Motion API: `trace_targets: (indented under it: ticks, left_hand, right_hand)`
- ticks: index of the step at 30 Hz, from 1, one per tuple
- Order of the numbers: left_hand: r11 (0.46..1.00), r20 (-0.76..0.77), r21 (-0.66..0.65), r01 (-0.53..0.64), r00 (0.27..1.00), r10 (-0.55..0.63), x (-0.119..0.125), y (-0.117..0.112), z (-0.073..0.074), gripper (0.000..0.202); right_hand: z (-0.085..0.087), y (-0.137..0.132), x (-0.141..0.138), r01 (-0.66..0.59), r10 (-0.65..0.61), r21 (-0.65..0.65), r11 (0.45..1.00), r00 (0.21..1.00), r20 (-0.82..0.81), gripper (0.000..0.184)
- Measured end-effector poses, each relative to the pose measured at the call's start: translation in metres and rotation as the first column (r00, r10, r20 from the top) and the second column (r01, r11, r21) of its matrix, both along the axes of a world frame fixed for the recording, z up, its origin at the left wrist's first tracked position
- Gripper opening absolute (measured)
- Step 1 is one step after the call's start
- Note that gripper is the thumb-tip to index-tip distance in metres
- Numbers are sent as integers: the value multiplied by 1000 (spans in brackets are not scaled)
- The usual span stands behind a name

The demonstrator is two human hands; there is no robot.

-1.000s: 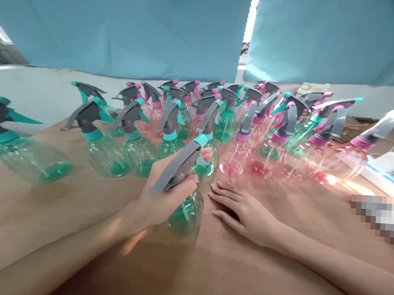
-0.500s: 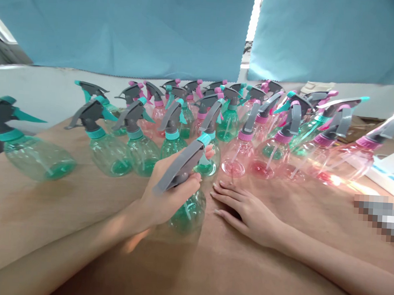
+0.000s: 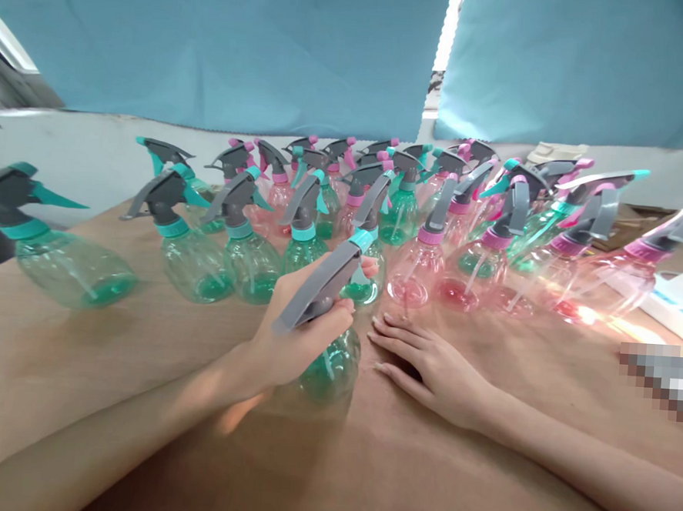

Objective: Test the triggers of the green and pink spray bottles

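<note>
My left hand (image 3: 293, 337) is wrapped round the neck of a green spray bottle (image 3: 330, 363) that stands on the brown table (image 3: 138, 366), with its grey trigger head (image 3: 316, 289) sticking out over my fingers. Just to the right of that bottle, my right hand (image 3: 427, 362) lies flat on the table with its fingers stretched out, holding nothing. Behind both hands stand several more spray bottles: green ones with teal collars (image 3: 249, 254) on the left, pink ones with pink collars (image 3: 419, 268) on the right.
A lone green bottle (image 3: 57, 265) stands at the far left table edge. A white box (image 3: 677, 303) lies at the right edge, beside a blurred patch. Blue curtains (image 3: 244, 49) hang behind a white ledge. Bare brown table surface stretches in front of my arms.
The view has drifted slightly, so everything sits a little further right. My left hand keeps its grip on the green bottle and my right hand stays flat.
</note>
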State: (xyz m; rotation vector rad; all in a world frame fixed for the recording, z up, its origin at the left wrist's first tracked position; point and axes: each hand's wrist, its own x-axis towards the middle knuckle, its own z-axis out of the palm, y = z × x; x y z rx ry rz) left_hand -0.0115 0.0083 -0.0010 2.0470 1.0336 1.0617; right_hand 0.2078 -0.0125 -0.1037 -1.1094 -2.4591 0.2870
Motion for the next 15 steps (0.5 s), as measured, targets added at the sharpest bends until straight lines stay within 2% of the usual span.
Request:
trace_targets:
  ticks: [15]
  left_hand:
    - [996, 11, -91, -17, 1000, 18, 0, -2, 2, 39]
  right_hand:
    - [-1, 0, 0, -5, 5, 2, 1000, 999, -46, 43]
